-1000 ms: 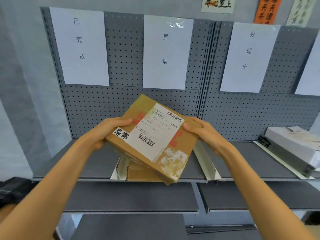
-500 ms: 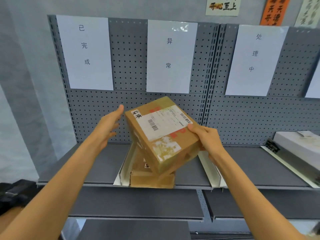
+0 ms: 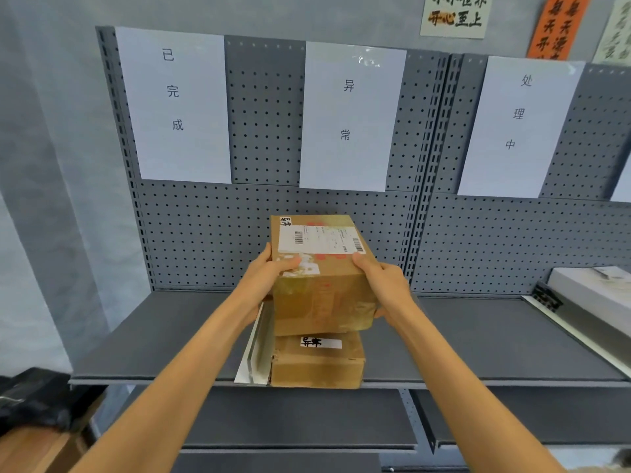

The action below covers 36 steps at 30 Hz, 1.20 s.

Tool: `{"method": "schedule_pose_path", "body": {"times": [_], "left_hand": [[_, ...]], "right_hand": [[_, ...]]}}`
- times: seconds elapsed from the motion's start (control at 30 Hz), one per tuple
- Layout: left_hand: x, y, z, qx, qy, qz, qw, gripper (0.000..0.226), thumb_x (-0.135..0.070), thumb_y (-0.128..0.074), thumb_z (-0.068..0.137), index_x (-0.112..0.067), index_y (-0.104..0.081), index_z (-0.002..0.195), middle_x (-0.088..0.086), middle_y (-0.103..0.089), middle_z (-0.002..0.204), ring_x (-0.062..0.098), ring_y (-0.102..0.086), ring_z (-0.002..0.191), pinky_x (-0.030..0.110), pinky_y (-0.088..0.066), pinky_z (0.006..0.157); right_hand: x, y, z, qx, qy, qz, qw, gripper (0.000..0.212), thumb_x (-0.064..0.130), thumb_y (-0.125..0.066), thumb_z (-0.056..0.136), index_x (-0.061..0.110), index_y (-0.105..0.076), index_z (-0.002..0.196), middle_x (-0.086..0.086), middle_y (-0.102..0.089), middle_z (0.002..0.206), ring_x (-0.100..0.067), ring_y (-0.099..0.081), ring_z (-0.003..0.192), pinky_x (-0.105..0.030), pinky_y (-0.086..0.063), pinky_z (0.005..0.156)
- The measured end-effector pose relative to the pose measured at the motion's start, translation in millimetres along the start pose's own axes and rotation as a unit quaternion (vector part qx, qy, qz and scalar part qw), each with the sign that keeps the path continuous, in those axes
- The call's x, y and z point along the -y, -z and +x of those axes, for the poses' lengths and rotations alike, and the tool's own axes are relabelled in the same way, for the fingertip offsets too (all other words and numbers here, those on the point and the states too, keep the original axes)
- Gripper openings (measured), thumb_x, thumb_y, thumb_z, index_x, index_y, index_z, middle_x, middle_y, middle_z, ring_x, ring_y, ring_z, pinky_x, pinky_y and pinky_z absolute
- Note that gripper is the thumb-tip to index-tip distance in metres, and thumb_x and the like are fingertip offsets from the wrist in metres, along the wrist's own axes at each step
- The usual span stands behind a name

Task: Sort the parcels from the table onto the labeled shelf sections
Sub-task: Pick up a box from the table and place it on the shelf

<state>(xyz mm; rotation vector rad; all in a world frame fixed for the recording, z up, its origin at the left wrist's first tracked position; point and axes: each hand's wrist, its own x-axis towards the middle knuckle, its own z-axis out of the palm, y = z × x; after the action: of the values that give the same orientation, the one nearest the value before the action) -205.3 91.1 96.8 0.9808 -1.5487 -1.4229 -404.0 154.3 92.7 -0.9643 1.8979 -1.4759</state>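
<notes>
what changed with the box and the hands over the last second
The box, held tilted in front of the shelf, went forward and levelled out onto the lower box under the middle sign. The left hand let go briefly, then gripped its side again; the right hand held on throughout. The lower box and white parcel stayed put.

Labelled brown parcel atop another

Grey wall (calligraphy posters pinned up top); perforated back panel.
</notes>
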Motion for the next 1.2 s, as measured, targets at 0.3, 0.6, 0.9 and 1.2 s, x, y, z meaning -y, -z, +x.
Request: {"method": "schedule_pose_path", "body": {"times": [0.3,0.6,0.9,1.2], "left_hand": [[25.5,9.4,44.6,0.019,0.059,0.024,0.998,0.045,-0.035,-0.067,0.085,-0.031,-0.054,0.128,-0.009,-0.071,0.106,0.010,-0.069,0.088,0.028,-0.047,0.066],[33.8,17.1,87.4,0.002,0.062,0.017,0.998,0.059,-0.036,-0.069,0.083,-0.024,-0.047,0.136,-0.011,-0.069,0.107,0.002,-0.068,0.081,0.019,-0.045,0.059],[41.5,10.1,106.1,0.013,0.041,-0.029,0.999,0.039,-0.027,-0.063,0.090,-0.026,-0.056,0.129,-0.012,-0.072,0.097,0.001,-0.070,0.074,0.010,-0.048,0.048],[49.8,1.1,113.4,0.009,0.041,-0.045,0.998,0.040,-0.026,-0.062,0.091,-0.026,-0.054,0.130,-0.009,-0.071,0.102,0.004,-0.071,0.075,0.013,-0.050,0.050]], "right_hand": [[-14.8,-19.3,19.9,0.011,-0.039,-0.051,0.998,0.054,0.056,-0.057,0.087,0.024,-0.053,0.130,0.004,-0.049,0.101,-0.022,-0.048,0.095,-0.053,-0.051,0.090],[-17.7,-38.2,56.1,0.023,-0.052,-0.032,0.998,0.048,0.056,-0.057,0.087,0.026,-0.054,0.125,0.005,-0.051,0.101,-0.022,-0.049,0.098,-0.055,-0.051,0.091],[-27.3,-42.7,86.6,0.012,-0.047,-0.036,0.998,0.022,0.055,-0.059,0.085,0.039,-0.053,0.099,0.012,-0.053,0.091,-0.022,-0.052,0.096,-0.051,-0.054,0.082],[-39.1,-37.2,97.6,-0.004,-0.032,-0.059,0.998,0.023,0.056,-0.058,0.083,0.038,-0.056,0.098,0.017,-0.052,0.089,-0.017,-0.054,0.088,-0.050,-0.055,0.081]]}}
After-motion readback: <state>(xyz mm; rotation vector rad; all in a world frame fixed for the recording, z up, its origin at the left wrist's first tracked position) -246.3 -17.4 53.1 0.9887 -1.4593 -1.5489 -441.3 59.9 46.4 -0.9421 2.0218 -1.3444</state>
